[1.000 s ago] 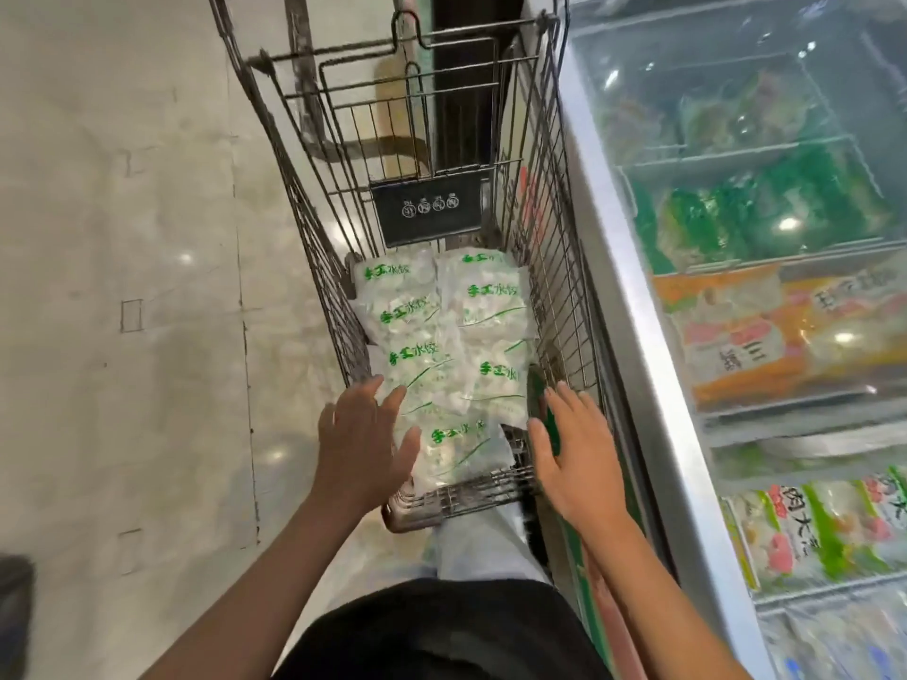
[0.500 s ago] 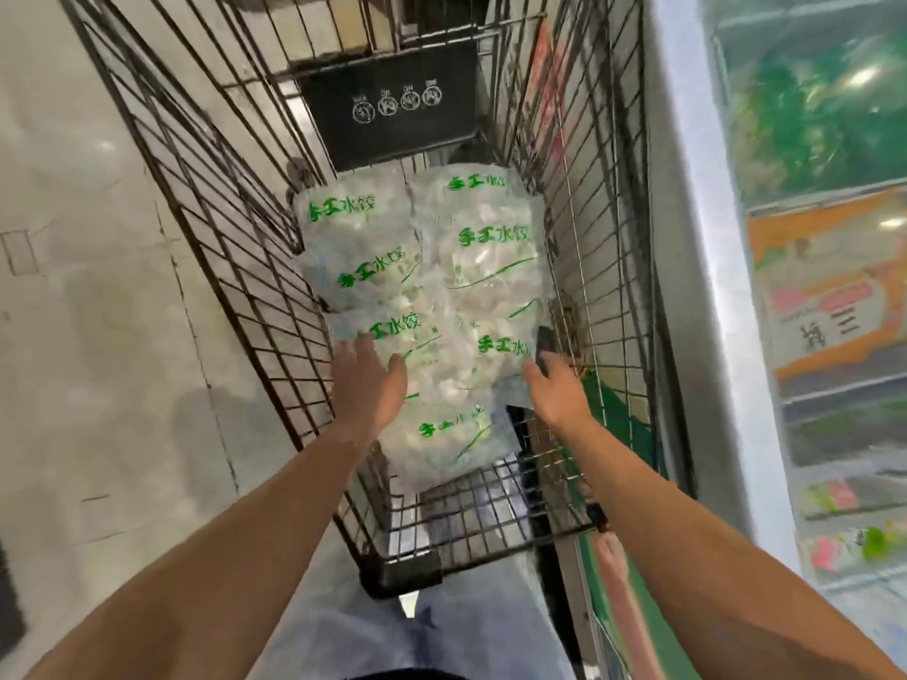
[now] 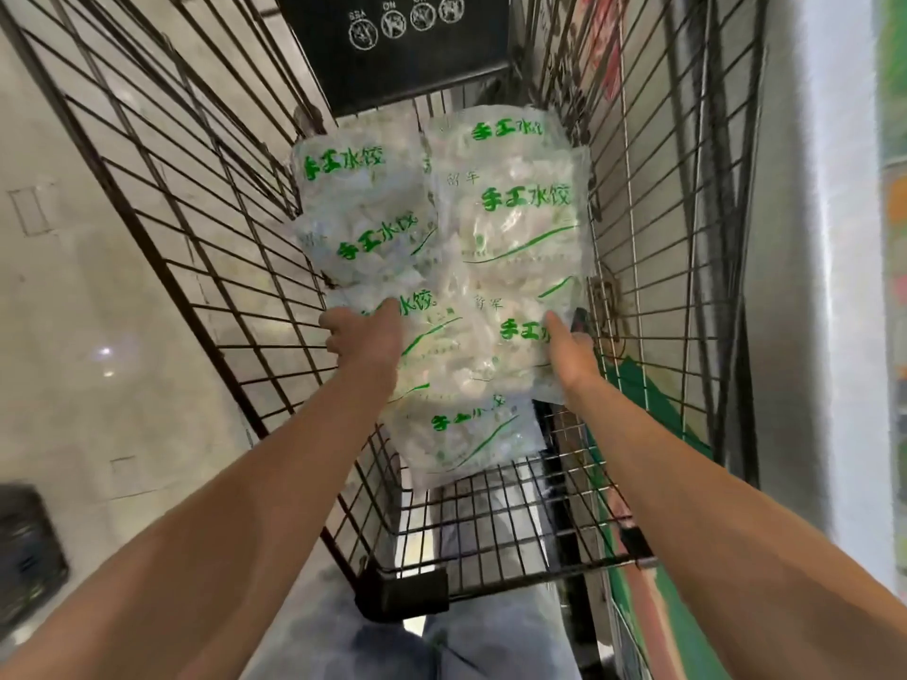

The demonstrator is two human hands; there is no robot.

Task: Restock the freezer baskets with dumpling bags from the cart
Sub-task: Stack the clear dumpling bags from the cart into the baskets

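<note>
We reach with both arms down into the wire cart [image 3: 206, 247], where the dumpling bags [image 3: 510, 228] lie heaped on its floor, filling the far and middle part of the basket. The bags are clear, frosty plastic printed with bright green Chinese characters and a curved green stroke; pale dumplings show through in lumps. They overlap one another like shingles, the nearest bag [image 3: 466, 444] lying lowest on the mesh.

Our left hand [image 3: 363, 336] grips the left edge of a middle bag [image 3: 456, 336], fingers curled under it and thumb on top. Our right hand [image 3: 572, 350] is at that same pile's right edge, thumb laid straight on the plastic; its fingers are hidden beneath, so we cannot tell how tightly they close.

A black placard [image 3: 392, 46] with white round icons hangs on the cart's far end. The freezer's pale wall [image 3: 829, 287] runs along the right, just beside the cart.
</note>
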